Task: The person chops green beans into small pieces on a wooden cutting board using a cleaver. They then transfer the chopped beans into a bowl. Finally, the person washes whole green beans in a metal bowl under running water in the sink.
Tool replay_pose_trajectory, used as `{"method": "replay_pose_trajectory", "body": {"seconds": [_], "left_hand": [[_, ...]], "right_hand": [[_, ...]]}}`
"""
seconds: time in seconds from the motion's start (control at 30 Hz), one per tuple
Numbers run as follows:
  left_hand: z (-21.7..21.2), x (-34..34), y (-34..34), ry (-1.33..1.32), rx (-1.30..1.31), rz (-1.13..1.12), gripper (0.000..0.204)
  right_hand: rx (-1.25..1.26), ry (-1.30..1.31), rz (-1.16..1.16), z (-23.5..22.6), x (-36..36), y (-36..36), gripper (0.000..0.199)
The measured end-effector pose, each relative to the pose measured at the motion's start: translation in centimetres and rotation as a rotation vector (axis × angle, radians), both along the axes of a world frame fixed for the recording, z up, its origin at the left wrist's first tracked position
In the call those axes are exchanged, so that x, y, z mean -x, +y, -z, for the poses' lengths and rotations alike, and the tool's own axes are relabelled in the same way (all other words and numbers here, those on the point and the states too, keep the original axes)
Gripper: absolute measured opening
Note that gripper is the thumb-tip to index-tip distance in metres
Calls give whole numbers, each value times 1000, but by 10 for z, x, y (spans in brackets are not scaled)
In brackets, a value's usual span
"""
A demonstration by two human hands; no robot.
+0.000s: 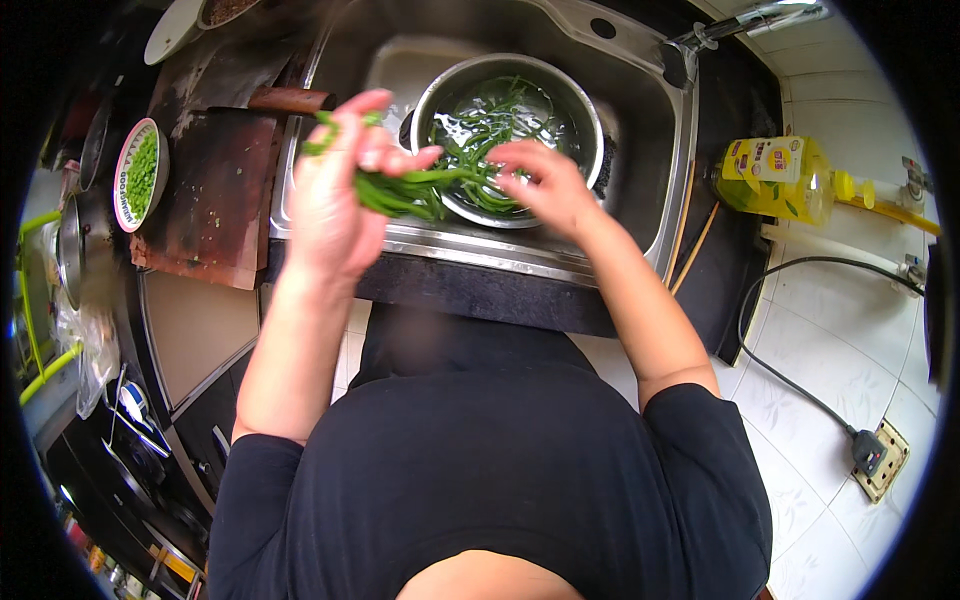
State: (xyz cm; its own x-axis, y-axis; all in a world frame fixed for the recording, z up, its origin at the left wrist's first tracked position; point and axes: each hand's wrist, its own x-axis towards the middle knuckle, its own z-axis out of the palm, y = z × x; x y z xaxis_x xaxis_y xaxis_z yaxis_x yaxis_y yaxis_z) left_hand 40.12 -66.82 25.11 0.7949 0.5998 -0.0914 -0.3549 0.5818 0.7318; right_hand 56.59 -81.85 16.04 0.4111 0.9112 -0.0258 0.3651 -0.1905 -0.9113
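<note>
My left hand is raised over the sink's front edge, closed around a bunch of long green beans that stick out to the right. My right hand pinches the far end of those beans just above the rim of a steel pot. The pot stands in the steel sink and holds water with more green beans floating in it.
A dark wooden cutting board lies left of the sink, with a bowl of chopped green pieces beside it. A yellow oil bottle lies on the right. The tap reaches in from the top right. A black cable runs to a floor socket.
</note>
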Motion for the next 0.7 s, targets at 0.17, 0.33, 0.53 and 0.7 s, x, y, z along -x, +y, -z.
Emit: {"method": "replay_pose_trajectory", "body": {"seconds": [0.17, 0.33, 0.53, 0.7], "left_hand": [[-76, 30, 30, -463, -116, 97, 32], [-107, 56, 51, -466, -138, 15, 25], [-72, 46, 45, -347, -163, -27, 36], [-31, 30, 32, 4, -196, -156, 33]], "right_hand": [[377, -232, 302, 65, -54, 0, 28], [331, -545, -64, 99, -39, 30, 44], [574, -526, -136, 121, -30, 52, 45], [417, -76, -37, 108, -48, 41, 39]]}}
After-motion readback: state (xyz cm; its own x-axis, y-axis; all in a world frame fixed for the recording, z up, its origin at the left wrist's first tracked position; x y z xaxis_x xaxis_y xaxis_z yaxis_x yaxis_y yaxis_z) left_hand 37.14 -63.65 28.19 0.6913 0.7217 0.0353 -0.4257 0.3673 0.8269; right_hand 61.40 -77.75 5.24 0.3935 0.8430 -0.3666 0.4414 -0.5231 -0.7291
